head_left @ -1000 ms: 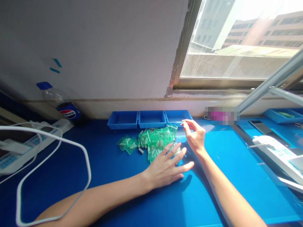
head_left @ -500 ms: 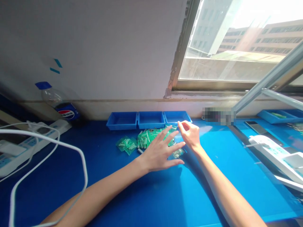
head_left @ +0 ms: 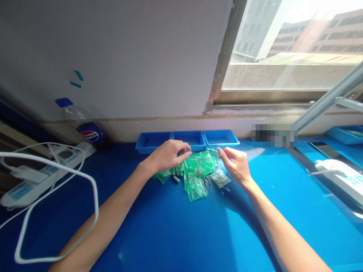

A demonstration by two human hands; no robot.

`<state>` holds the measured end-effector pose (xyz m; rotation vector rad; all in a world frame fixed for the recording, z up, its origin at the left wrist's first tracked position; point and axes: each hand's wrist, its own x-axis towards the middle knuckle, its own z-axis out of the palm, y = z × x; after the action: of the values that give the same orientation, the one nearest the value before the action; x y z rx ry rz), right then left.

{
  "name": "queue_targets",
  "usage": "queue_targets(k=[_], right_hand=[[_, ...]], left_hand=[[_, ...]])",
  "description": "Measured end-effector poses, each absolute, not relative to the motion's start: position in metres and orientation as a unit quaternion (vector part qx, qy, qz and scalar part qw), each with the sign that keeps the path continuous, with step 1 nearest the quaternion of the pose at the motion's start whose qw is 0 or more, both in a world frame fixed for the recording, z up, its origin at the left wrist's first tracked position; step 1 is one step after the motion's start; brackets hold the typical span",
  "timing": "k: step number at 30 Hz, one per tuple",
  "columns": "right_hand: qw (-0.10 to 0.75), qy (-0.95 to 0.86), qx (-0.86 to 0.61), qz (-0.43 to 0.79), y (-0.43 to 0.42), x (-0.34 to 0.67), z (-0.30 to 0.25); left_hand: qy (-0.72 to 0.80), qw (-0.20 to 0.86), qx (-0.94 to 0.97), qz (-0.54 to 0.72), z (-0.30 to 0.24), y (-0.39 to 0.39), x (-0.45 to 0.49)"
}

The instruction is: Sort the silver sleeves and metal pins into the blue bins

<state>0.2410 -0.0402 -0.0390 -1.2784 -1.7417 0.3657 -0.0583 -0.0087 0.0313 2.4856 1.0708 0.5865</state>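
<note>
At the centre of the frame, a loose heap of small translucent green plastic bags (head_left: 197,170) lies on the glossy blue tabletop (head_left: 181,234), directly below a row of three shallow blue plastic trays (head_left: 187,139) set against the wall. The left hand (head_left: 167,155) rests on the upper left edge of the heap with its fingers curled down and drawn together on the bags there; whether a bag is actually pinched between them cannot be told. The right hand (head_left: 236,166) sits at the upper right edge of the heap, thumb and forefinger held close together, and whether they grip anything cannot be told either. One clear bag (head_left: 220,177) lies just below the right hand, and a few small dark metal pins (head_left: 209,184) lie loose beside it. Judged by appearance, each bag is very light, thin and limp, with a slick film surface and a small rigid part inside; the bags will slide over one another and over the glossy surface. The recommended hold is a fingertip pinch at a free corner or edge, or across the stiff content. To the left of the frame stand a clear plastic soda bottle with a blue cap (head_left: 81,122) and a white power strip (head_left: 42,172) with looping white cable (head_left: 95,200).
</note>
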Motion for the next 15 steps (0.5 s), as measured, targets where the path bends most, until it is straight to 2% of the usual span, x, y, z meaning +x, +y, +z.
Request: queue_targets(k=[8, 15], right_hand=[[0.421, -0.757, -0.485, 0.123, -0.0452, 0.2320, -0.0321], [0.336, -0.815, -0.458, 0.111, -0.0494, 0.2343, -0.0300]], left_hand=[[0.388, 0.212, 0.881, 0.171, 0.0383, -0.0148, -0.0660], [0.392, 0.228, 0.879, 0.147, 0.0352, -0.0180, -0.0623]])
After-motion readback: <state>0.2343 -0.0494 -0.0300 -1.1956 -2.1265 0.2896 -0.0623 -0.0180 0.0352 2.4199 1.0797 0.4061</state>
